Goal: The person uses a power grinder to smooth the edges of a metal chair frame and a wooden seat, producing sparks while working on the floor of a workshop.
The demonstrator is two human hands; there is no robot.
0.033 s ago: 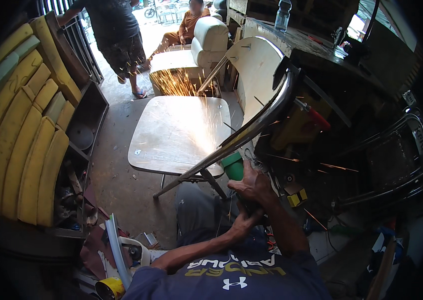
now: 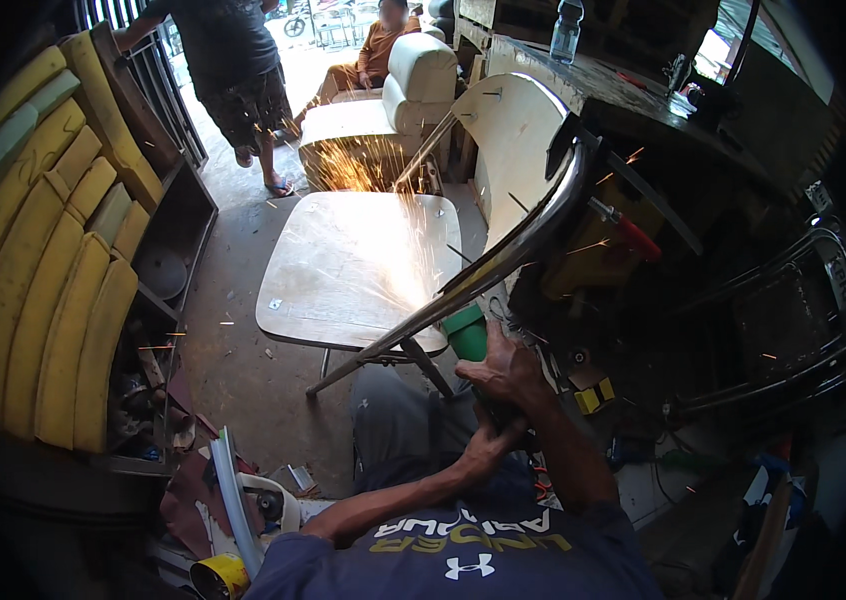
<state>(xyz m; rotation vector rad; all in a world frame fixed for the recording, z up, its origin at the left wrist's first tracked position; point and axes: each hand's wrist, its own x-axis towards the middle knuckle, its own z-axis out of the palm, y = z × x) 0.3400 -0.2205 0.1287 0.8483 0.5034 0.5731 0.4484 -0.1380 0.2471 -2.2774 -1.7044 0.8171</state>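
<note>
A folding chair with a pale wooden seat (image 2: pixel 338 275) and a curved wooden backrest (image 2: pixel 520 135) stands in front of me. Its bent metal tube frame (image 2: pixel 458 293) slants across the view. Both my hands are closed on a green angle grinder (image 2: pixel 467 333). My right hand (image 2: pixel 505 368) wraps the part nearest its green head, just below the tube. Lower down, my left hand (image 2: pixel 489 445) grips the dark rear body. Bright sparks (image 2: pixel 405 270) stream from the tube over the seat and away from me. The grinder's disc is hidden by the tube and glare.
Yellow cushions (image 2: pixel 48 300) are stacked on the left. A cream armchair (image 2: pixel 418 80) stands behind the chair, with a standing person (image 2: pixel 228 70) and a seated person (image 2: pixel 383 50) beyond. A workbench (image 2: pixel 603 80) carries a bottle (image 2: pixel 565 32). Another metal chair frame (image 2: pixel 773 310) lies right.
The spray of sparks has a slightly different shape, and stray sparks show in new places. My hands, the grinder and the chair look unmoved.
</note>
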